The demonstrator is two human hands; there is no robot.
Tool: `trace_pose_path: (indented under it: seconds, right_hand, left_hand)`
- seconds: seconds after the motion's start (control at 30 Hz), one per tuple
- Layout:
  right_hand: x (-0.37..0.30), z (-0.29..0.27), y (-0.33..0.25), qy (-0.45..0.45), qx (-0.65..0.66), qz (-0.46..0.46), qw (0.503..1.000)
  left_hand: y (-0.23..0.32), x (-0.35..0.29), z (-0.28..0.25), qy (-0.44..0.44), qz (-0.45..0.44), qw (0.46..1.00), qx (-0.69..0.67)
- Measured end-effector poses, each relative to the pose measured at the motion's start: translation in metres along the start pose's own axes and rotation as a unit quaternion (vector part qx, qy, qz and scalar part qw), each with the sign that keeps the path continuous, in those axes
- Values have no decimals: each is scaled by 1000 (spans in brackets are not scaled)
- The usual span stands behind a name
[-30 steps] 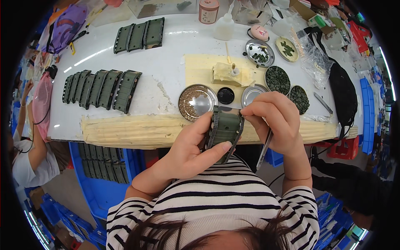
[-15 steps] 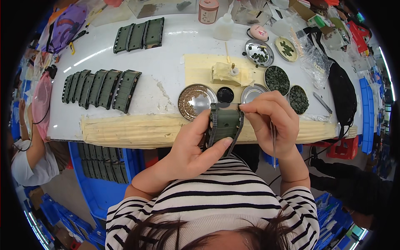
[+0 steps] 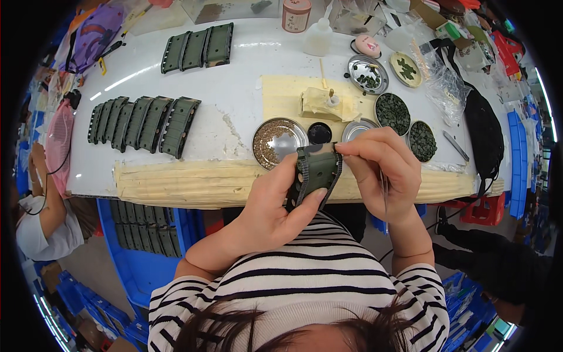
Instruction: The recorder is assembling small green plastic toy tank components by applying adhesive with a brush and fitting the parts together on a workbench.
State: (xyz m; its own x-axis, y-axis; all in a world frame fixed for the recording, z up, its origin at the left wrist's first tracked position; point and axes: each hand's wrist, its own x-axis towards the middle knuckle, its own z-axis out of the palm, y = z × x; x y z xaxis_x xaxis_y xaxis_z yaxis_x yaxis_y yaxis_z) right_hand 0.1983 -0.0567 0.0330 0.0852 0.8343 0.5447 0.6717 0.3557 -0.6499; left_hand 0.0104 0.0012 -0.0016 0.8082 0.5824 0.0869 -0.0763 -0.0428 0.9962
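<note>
A small green camouflaged model tank hull point(image 3: 319, 171) with dark tracks along both sides is held at the table's front edge. My left hand point(image 3: 267, 205) grips it between fingers and thumb, the thumb lying across its lower end. At the upper right corner, my right hand point(image 3: 392, 170) pinches the end of a track with thumb and index finger. Slim metal tweezers point(image 3: 385, 199) are tucked in the same hand, pointing down. Just beyond the hull are a metal dish point(image 3: 285, 150) of small tan pieces and a small round black container point(image 3: 319, 132).
Rows of similar green hulls point(image 3: 139, 124) stand at left, with more point(image 3: 197, 48) behind. Right of centre are tins of small dark green parts point(image 3: 392, 113), a tape-wrapped block point(image 3: 316, 104) and loose tweezers point(image 3: 455, 146). A blue crate point(image 3: 132, 273) with more hulls sits below left. Someone's arm point(image 3: 51, 202) shows at far left.
The hull has tilted slightly in my left hand, its upper right corner rising a little. My right fingers stay at that corner; the view has shifted slightly.
</note>
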Motion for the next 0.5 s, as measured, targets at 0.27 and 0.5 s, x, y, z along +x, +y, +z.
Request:
trace_pose_path:
  seconds: [0.27, 0.5]
  right_hand:
    - [2, -1, 0, -12, 14, 31, 999]
    - [-1, -8, 1, 16, 19, 36, 999]
  left_hand:
    - [-9, 0, 3, 9, 2, 1000, -20]
    - [1, 4, -1, -7, -42, 975, -219]
